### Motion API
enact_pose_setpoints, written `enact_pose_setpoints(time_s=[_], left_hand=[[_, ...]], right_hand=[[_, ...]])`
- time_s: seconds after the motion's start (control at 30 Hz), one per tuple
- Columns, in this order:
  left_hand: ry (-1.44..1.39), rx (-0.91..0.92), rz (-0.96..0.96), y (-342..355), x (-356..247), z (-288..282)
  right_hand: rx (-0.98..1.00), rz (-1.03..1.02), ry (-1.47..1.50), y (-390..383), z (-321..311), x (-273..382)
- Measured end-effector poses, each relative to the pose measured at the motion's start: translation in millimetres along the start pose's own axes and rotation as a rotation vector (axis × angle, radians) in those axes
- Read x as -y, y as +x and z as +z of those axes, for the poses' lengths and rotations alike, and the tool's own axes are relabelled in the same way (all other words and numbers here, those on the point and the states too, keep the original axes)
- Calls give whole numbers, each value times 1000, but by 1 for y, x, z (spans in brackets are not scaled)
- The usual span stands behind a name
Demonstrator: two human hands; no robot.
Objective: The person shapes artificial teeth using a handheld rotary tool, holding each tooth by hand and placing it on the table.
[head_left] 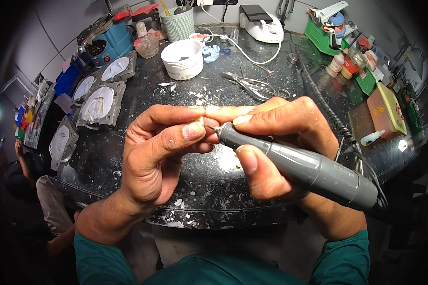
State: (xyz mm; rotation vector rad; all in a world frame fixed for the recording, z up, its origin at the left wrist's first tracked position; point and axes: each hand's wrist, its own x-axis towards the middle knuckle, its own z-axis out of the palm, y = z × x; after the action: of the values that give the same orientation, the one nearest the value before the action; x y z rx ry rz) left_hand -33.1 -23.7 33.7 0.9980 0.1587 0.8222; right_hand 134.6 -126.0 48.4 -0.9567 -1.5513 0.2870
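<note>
Dusty black bench (107, 164), metal flasks (115, 104) at ten o'clock, white plastic tub (185, 71) at eleven, our left grip (152, 152) pinching a pale piece (199, 120), right grip (295, 118) around a smooth handpiece (309, 168)

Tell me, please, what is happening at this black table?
A person's right hand holds a dark grey cylindrical handpiece, its thin metal tip close to a small pale yellowish piece that the left hand pinches. Whether the tip touches it is unclear. Whitish chips lie scattered on the black table.
</note>
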Motion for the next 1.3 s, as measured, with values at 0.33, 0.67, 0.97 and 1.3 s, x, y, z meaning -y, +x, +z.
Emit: enact_pose_setpoints(time_s=[0.33,0.67,0.97,1.3], left_hand=[[-28,13,-17,0,0,-1],[-49,-12,-17,-2,1,0],[-67,20,-10,0,1,-8],[-69,39,7,0,2,-7]], right_hand=[[-1,85,44,-2,2,6],[-20,69,62,-4,3,5],[2,10,56,-4,3,-1],[4,23,88,-5,4,1]])
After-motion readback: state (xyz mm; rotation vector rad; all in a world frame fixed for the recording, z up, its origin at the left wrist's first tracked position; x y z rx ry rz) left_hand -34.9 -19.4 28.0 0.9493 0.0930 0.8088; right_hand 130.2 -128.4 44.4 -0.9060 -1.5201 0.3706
